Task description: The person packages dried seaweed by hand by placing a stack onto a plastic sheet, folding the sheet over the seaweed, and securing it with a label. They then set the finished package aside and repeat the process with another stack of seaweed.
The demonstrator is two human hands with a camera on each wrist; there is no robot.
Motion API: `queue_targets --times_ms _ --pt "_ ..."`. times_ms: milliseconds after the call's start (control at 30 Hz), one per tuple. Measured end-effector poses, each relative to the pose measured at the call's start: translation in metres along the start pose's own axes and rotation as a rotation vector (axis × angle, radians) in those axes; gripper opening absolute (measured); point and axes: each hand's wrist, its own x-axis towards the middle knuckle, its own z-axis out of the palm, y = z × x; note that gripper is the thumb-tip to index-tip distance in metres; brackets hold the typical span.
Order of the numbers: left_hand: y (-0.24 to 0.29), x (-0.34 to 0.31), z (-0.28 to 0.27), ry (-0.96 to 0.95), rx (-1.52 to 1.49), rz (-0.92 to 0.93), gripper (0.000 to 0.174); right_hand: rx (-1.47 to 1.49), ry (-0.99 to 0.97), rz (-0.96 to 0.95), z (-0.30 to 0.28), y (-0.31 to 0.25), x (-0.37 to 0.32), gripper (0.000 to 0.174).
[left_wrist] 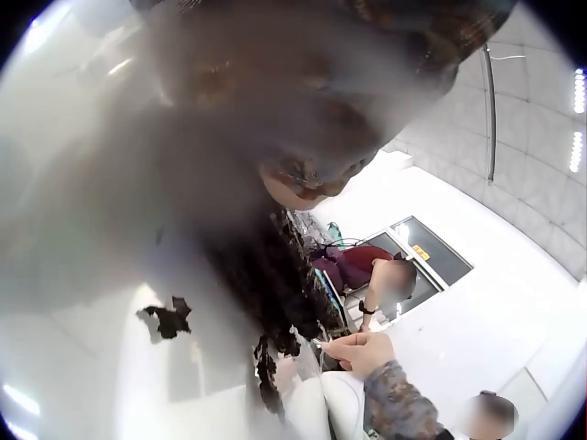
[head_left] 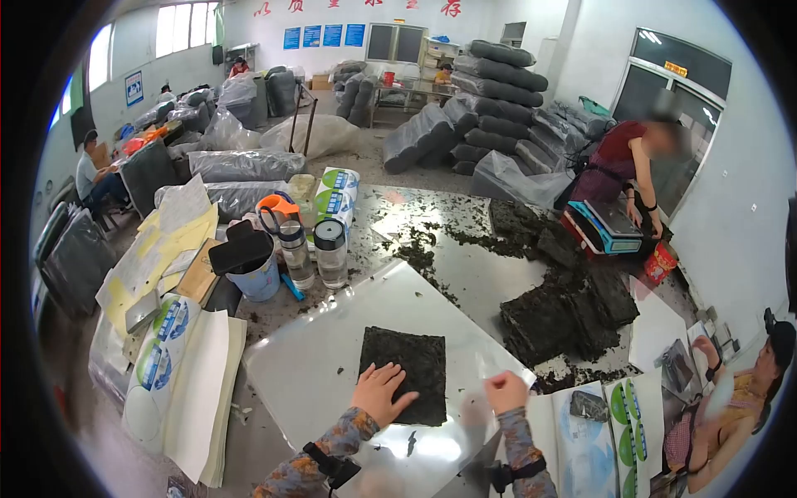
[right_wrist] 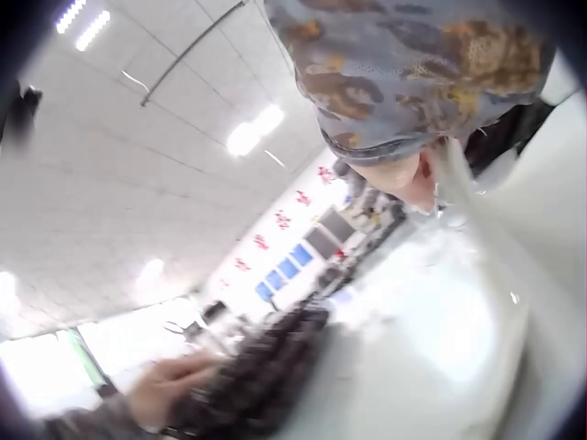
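A dark, flat square slab (head_left: 404, 371) of pressed leaves lies on a clear plastic sheet (head_left: 315, 349) in front of me on the table. My left hand (head_left: 380, 394) rests flat on the slab's near left part, fingers spread. My right hand (head_left: 506, 392) is curled at the sheet's right edge and pinches the plastic there. The left wrist view is blurred but shows the slab (left_wrist: 275, 284) and the right hand (left_wrist: 362, 351) beyond it. In the right wrist view the left hand (right_wrist: 170, 390) lies on the slab (right_wrist: 266, 376), with the glossy sheet (right_wrist: 440, 367) beside it.
Stacks of more dark slabs (head_left: 564, 311) and loose crumbs cover the table's right side. Two water bottles (head_left: 332, 253), a blue cup (head_left: 257, 278) and printed paper wrappers (head_left: 183, 373) sit at the left. A person (head_left: 631, 166) works at a scale (head_left: 610, 226); another person (head_left: 730, 407) sits low right.
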Motion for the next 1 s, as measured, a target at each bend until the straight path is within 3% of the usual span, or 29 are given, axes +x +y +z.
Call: queue_targets --times_ms 33,100,133,167,233,300,333,433,467,567,600,633,700,767,800,867,900,1000 --pt "-0.003 0.001 -0.003 -0.041 -0.052 -0.007 0.062 0.168 -0.059 -0.082 0.013 -0.03 -0.006 0.018" --pt "-0.011 0.003 -0.007 -0.128 -0.155 -0.02 0.079 0.669 -0.454 0.072 0.037 -0.089 -0.011 0.022" --pt "-0.014 0.004 -0.006 -0.18 -0.216 -0.065 0.102 0.7 -0.491 -0.025 0.046 -0.115 -0.01 0.019" --pt "-0.01 0.004 -0.006 -0.065 -0.204 -0.06 0.071 0.751 -0.527 -0.098 0.063 -0.127 -0.007 0.018" --pt "-0.022 0.004 0.005 -0.07 -0.408 -0.218 0.034 0.962 -0.758 -0.004 0.072 -0.137 0.0 0.019" --pt "-0.024 -0.001 0.012 0.215 -0.57 -0.18 0.018 0.823 -0.435 -0.191 0.059 -0.13 0.002 0.023" --pt "-0.02 -0.002 0.003 0.2 -0.586 -0.23 0.017 0.368 -0.276 -0.42 0.047 -0.118 0.006 0.04" --pt "-0.016 -0.003 -0.006 0.301 -0.649 -0.268 0.019 -0.294 -0.229 -0.75 0.079 -0.087 -0.017 0.061" --pt "-0.023 -0.007 -0.002 0.246 -0.621 -0.24 0.014 -0.232 -0.38 -0.697 0.086 -0.083 -0.016 0.079" --pt "-0.042 -0.009 0.037 0.504 -1.395 -0.305 0.029 -0.316 -0.508 -0.894 0.084 -0.129 -0.026 0.08" --pt "-0.049 -0.013 0.039 0.478 -1.393 -0.306 0.042 -0.373 -0.529 -0.888 0.091 -0.131 -0.027 0.081" --pt "-0.042 -0.01 0.029 0.604 -1.53 -0.332 0.03 -0.343 -0.516 -0.884 0.093 -0.129 -0.027 0.082" --pt "-0.064 -0.023 0.01 0.485 -1.314 -0.575 0.016 -0.411 -0.516 -0.894 0.089 -0.133 -0.029 0.083" --pt "-0.101 -0.044 0.01 0.504 -0.824 -0.549 0.013 -0.395 -0.514 -0.901 0.09 -0.128 -0.029 0.086" --pt "-0.14 -0.07 -0.012 0.517 -0.412 -0.672 0.014 -0.396 -0.513 -0.905 0.09 -0.129 -0.028 0.087" --pt "-0.186 -0.108 -0.05 0.585 0.261 -0.688 0.013 -0.413 -0.514 -0.912 0.088 -0.129 -0.03 0.089" --pt "-0.191 -0.112 -0.06 0.653 0.516 -0.595 0.01 -0.412 -0.516 -0.913 0.089 -0.128 -0.032 0.089" --pt "-0.192 -0.109 -0.062 0.708 0.328 -0.579 0.007 -0.429 -0.517 -0.924 0.092 -0.126 -0.03 0.089"
